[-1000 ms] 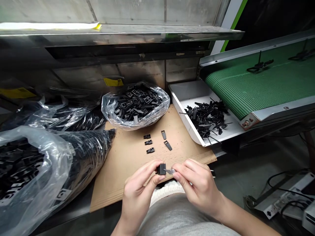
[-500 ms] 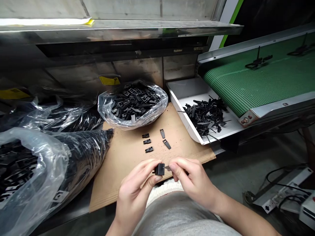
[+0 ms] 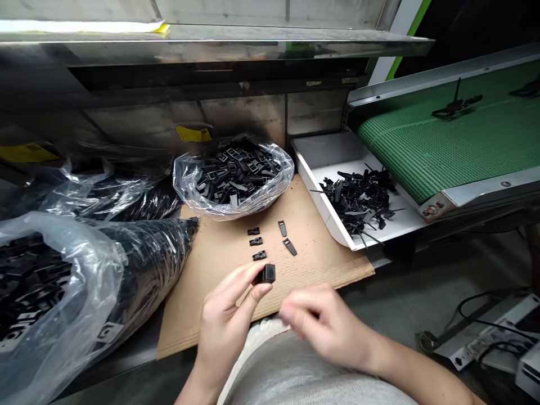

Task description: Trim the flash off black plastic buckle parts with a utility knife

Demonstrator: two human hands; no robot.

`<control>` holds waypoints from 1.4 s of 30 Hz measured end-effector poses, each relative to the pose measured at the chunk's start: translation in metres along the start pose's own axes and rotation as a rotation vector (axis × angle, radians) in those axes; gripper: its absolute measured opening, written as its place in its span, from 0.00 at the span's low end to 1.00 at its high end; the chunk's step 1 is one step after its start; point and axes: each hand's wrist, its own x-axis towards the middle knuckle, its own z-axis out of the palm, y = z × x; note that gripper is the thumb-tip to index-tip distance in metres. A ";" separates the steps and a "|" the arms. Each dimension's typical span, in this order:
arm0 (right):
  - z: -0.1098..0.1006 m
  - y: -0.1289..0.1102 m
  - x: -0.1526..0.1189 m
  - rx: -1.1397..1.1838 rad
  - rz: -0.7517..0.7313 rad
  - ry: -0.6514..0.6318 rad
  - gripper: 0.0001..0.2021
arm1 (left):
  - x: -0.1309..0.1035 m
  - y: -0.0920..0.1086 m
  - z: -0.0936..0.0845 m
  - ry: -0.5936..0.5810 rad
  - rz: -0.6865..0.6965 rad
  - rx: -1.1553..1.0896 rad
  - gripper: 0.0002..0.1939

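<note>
Between the thumb and fingers of my left hand [image 3: 223, 315] is a small black plastic block [image 3: 269, 273], its squarish end turned to the right. My right hand [image 3: 327, 323] is apart from it, lower and to the right, fingers curled closed and slightly blurred. Whatever those fingers hold, if anything, is hidden. Just beyond the block, small black clip-like parts [image 3: 256, 241] lie in a short column on the cardboard sheet [image 3: 215, 270]. Two flat, tapered black pieces, each with a slot [image 3: 289, 246], rest to their right.
A clear plastic bag of black parts [image 3: 236, 211] stands at the back of the cardboard. Larger filled bags [image 3: 147, 275] lie left. To the right, a white tray [image 3: 324, 222] holds black assemblies below a green conveyor belt [image 3: 405, 140] carrying more.
My right hand has drawn away from the block, down and left; the thin piece between its fingertips no longer shows. My left hand has shifted slightly up and left with the block.
</note>
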 end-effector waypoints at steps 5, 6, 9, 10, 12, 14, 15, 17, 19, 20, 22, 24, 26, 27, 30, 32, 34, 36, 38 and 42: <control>-0.006 0.011 0.018 0.062 0.117 0.240 0.10 | 0.006 -0.002 -0.001 -0.055 0.020 -0.072 0.09; -0.007 0.013 0.021 0.033 0.125 0.272 0.10 | 0.006 -0.003 -0.001 -0.070 -0.007 -0.097 0.09; -0.010 0.016 0.023 -0.053 0.093 0.367 0.08 | 0.004 -0.003 -0.003 -0.182 -0.204 -0.248 0.13; -0.011 0.015 0.021 -0.087 0.062 0.372 0.08 | 0.004 -0.002 -0.002 -0.224 -0.265 -0.334 0.15; -0.010 0.014 0.015 -0.167 -0.008 0.321 0.10 | 0.003 0.000 -0.001 -0.249 -0.341 -0.516 0.18; -0.007 0.013 0.008 -0.249 -0.074 0.290 0.10 | 0.004 0.003 0.002 -0.200 -0.380 -0.636 0.15; -0.005 0.012 0.005 -0.289 -0.100 0.294 0.10 | 0.005 0.004 0.004 -0.161 -0.399 -0.658 0.13; -0.002 0.012 0.000 -0.369 -0.145 0.331 0.09 | 0.006 0.005 0.005 -0.113 -0.436 -0.639 0.12; 0.000 0.012 -0.002 -0.451 -0.191 0.373 0.08 | 0.006 0.004 0.005 -0.097 -0.437 -0.569 0.16; 0.000 0.012 -0.002 -0.484 -0.211 0.388 0.08 | 0.006 0.002 0.005 -0.088 -0.418 -0.528 0.15; -0.001 0.012 -0.002 -0.528 -0.247 0.403 0.08 | 0.003 0.000 0.003 -0.067 -0.349 -0.462 0.08; -0.002 0.011 -0.002 -0.555 -0.282 0.394 0.08 | -0.001 -0.001 0.002 -0.059 -0.260 -0.431 0.07; -0.002 0.011 -0.002 -0.582 -0.319 0.381 0.07 | -0.004 0.000 0.001 -0.067 -0.185 -0.416 0.09; -0.002 0.010 -0.001 -0.595 -0.336 0.378 0.07 | -0.005 0.001 0.001 -0.072 -0.157 -0.406 0.09; -0.001 0.010 0.000 -0.605 -0.363 0.391 0.07 | -0.006 0.005 0.000 -0.076 -0.113 -0.361 0.11; -0.001 0.008 0.002 -0.541 -0.319 0.370 0.07 | -0.007 0.009 0.000 -0.074 -0.086 -0.317 0.13; -0.002 0.007 0.003 -0.395 -0.212 0.285 0.09 | -0.007 0.011 0.000 -0.073 -0.051 -0.280 0.14; -0.003 0.004 0.005 -0.228 -0.107 0.179 0.12 | -0.007 0.011 -0.001 -0.073 -0.023 -0.261 0.15; -0.004 0.002 0.006 -0.117 -0.056 0.107 0.13 | -0.008 0.010 -0.001 -0.079 -0.007 -0.253 0.15; -0.005 0.001 0.007 -0.014 -0.024 0.065 0.13 | -0.009 0.008 -0.004 -0.094 0.026 -0.230 0.15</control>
